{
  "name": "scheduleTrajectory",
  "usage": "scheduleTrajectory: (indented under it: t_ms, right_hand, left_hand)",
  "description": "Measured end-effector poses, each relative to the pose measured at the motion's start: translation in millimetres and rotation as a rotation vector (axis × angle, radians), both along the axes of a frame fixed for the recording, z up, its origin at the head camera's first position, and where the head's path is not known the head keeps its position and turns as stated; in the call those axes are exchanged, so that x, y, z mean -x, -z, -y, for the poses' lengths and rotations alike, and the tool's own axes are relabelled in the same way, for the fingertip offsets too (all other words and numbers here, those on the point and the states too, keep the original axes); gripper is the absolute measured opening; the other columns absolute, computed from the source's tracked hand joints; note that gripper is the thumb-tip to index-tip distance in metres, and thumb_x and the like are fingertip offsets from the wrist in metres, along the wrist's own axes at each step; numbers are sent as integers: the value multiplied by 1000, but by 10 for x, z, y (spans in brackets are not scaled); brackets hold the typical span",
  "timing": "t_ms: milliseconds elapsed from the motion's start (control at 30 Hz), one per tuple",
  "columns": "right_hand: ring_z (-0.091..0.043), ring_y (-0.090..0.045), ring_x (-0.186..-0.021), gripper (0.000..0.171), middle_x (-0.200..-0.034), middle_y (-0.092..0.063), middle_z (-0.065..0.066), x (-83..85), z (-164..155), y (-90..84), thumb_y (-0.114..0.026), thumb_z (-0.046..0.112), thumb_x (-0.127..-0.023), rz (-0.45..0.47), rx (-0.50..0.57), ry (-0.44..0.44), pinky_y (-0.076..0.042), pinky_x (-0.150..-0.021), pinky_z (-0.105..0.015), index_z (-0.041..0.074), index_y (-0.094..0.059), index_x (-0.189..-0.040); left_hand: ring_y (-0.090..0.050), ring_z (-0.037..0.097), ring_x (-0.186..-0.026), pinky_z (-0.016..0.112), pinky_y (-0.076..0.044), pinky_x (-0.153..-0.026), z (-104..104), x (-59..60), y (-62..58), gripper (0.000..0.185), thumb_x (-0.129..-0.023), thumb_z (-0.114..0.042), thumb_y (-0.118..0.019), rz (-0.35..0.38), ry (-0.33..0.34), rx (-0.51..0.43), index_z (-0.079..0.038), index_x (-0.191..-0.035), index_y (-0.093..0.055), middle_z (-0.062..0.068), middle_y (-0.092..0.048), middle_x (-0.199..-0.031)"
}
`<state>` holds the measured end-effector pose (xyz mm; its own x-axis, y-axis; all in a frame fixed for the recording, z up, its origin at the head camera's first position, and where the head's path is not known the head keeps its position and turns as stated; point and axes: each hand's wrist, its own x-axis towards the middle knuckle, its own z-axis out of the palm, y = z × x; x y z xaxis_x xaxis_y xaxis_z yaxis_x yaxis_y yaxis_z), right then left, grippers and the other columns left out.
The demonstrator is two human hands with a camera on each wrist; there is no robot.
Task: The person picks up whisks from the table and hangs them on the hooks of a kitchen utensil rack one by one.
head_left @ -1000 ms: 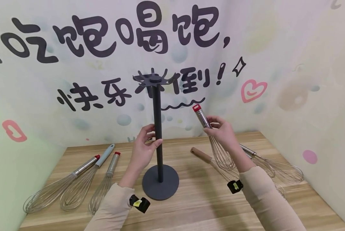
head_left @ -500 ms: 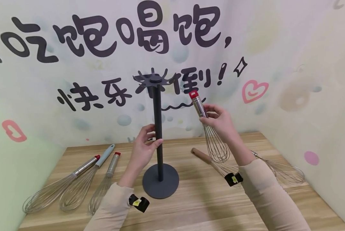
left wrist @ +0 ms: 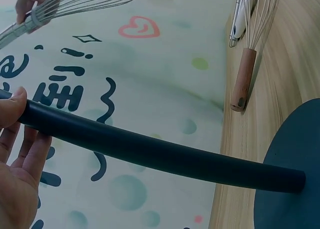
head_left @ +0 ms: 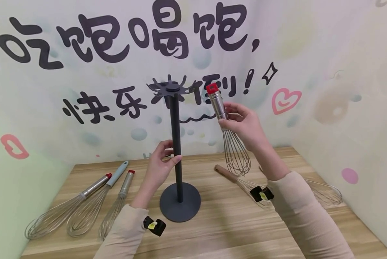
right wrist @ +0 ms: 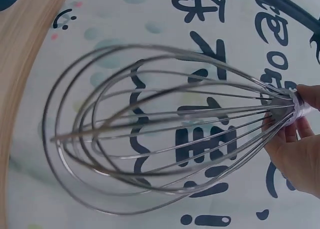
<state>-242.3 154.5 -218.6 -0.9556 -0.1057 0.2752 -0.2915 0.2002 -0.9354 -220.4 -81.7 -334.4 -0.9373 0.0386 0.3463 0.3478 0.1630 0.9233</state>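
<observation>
A dark upright stand (head_left: 176, 144) with a ring of hooks (head_left: 172, 88) on top stands mid-table on its round base (head_left: 180, 208). My left hand (head_left: 159, 163) grips its pole about halfway up, thumb in front; the left wrist view shows the same hold on the pole (left wrist: 150, 144). To the right of the pole, my right hand (head_left: 243, 124) pinches a steel whisk (head_left: 217, 103) low on its handle. The whisk's red end points up, close to the hooks but apart from them. Its wire loops (right wrist: 165, 124) hang down above the table.
On the left lie a whisk with a red tip (head_left: 94, 185), a blue-handled whisk (head_left: 117, 174) and a whisk with a red cap (head_left: 126, 183). A wooden-handled whisk (head_left: 225, 173) lies at right, and more wire loops (head_left: 326, 192) show behind my right sleeve. A printed wall stands behind the table.
My right hand has raised the whisk and brought it left, nearer the top of the stand. My left hand has stayed on the pole.
</observation>
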Motion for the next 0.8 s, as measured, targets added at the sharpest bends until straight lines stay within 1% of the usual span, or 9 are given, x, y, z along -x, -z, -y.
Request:
scheduleTrajectory:
  t_ms: [133,300,433,667,800]
  right_hand:
    - [-8,-60,-97,50,-108,-55,1,-49,25,-61,-61,-6,-85,-14,2,-13,-56,-79,-18,0,-50,-133]
    - [-10,-60,-100,50,-110,-55,0,-124,55,-134,-61,-6,-85,-33,-11,-28,-56,-79,-18,1,-50,-133]
    - [-12,-60,-102,49,-111,-55,-1,-210,81,-185,-62,-5,-85,-47,-3,-47,-56,-80,-19,2,-51,-132]
    - [-13,-60,-97,47,-109,-57,-1,-384,131,-252,-65,-4,-84,-87,29,-109,-57,-79,-20,1,-53,-129]
    - [-13,-61,-96,47,-106,-58,-1,-447,162,-276,-65,-5,-83,-85,24,-124,-57,-79,-21,0,-54,-129]
  left_hand:
    - [-61,28,-103,34,-56,-87,-2,1,4,41,-86,-3,-68,-1,5,1,-4,-123,-51,16,-56,-118]
    - [-61,29,-103,38,-56,-89,-1,-3,4,40,-86,-3,-67,5,10,3,-4,-123,-50,16,-56,-119]
    - [-60,29,-104,39,-56,-90,0,-6,3,40,-87,-3,-67,11,9,8,-4,-123,-50,16,-56,-120]
    - [-60,30,-106,40,-56,-91,5,-9,4,39,-87,-4,-67,14,11,19,-4,-122,-50,17,-56,-120]
    - [-60,30,-107,42,-55,-93,12,-8,6,39,-87,-5,-67,14,10,28,-4,-122,-50,17,-56,-119]
